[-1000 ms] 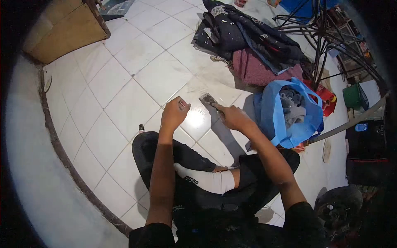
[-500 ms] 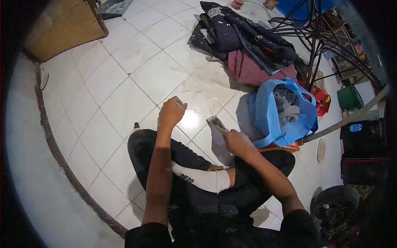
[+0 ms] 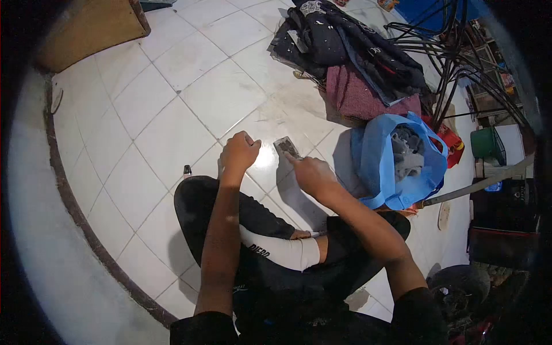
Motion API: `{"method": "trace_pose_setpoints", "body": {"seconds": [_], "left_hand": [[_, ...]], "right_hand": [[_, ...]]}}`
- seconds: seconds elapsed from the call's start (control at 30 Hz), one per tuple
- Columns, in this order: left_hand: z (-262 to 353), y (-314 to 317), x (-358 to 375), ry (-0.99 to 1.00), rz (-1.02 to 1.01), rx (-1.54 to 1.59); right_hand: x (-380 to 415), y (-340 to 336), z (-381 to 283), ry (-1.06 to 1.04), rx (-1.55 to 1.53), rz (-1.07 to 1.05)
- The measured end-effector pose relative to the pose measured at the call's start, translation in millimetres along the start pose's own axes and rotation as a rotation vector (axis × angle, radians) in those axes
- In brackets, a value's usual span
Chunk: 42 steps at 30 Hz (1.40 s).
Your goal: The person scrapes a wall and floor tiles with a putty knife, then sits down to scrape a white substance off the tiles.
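My right hand [image 3: 314, 177] grips a flat grey scraper-like tool [image 3: 286, 148], its broad end pointing up and left over the tiled floor. Left of it, my left hand [image 3: 240, 153] is closed above the tiles, its fingers curled; anything inside is hidden or too small to name. A gap separates the two hands. Below them are my crossed legs, with a white sock [image 3: 276, 246] showing. A small dark object with a shiny top [image 3: 187, 170] stands on the floor by my left knee.
On the right sit a blue bag [image 3: 374, 155] holding grey cloths, a pile of dark clothes [image 3: 356, 46], a maroon cloth [image 3: 351, 92] and black metal frames [image 3: 454, 52]. A wooden board [image 3: 92, 31] is at the upper left, a wheel [image 3: 460, 287] at the lower right.
My right hand has moved up and left with the tool, closer to my left hand. The left hand stays nearly where it was. The view has shifted slightly.
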<state>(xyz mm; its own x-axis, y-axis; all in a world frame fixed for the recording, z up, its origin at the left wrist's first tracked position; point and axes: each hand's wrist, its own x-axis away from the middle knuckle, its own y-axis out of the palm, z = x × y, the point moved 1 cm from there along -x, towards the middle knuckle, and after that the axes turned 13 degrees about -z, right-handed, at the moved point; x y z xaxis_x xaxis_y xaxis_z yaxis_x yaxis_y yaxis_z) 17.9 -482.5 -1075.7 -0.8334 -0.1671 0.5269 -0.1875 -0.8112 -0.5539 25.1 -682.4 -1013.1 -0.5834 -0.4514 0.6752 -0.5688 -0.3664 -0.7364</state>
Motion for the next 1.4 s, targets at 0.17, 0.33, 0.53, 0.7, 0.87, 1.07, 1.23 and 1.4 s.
{"method": "trace_pose_setpoints", "body": {"seconds": [0.17,0.33,0.53,0.7,0.87,1.07,1.23,1.4], "left_hand": [[1,5,-6,0.013,-0.008,0.008],[2,16,-6,0.031,0.028,-0.062],[1,16,5,0.132,0.017,-0.077],[15,21,30,0.3,-0.03,-0.152],[11,21,29,0.183,0.047,-0.153],[5,0,31,-0.022,0.16,-0.122],[5,-7,29,-0.057,0.107,-0.11],[7,-10,24,-0.073,0.061,-0.107]], "right_hand": [[-13,5,-7,0.028,-0.001,0.029],[-26,0,-24,0.111,-0.048,0.077],[-21,14,-5,0.093,0.012,0.117],[12,38,-6,0.079,-0.026,0.08],[25,52,-10,0.114,-0.045,-0.026],[13,38,-20,0.132,-0.062,0.005],[-21,18,-20,0.146,0.027,0.02],[-31,-13,-27,0.133,0.024,0.063]]}}
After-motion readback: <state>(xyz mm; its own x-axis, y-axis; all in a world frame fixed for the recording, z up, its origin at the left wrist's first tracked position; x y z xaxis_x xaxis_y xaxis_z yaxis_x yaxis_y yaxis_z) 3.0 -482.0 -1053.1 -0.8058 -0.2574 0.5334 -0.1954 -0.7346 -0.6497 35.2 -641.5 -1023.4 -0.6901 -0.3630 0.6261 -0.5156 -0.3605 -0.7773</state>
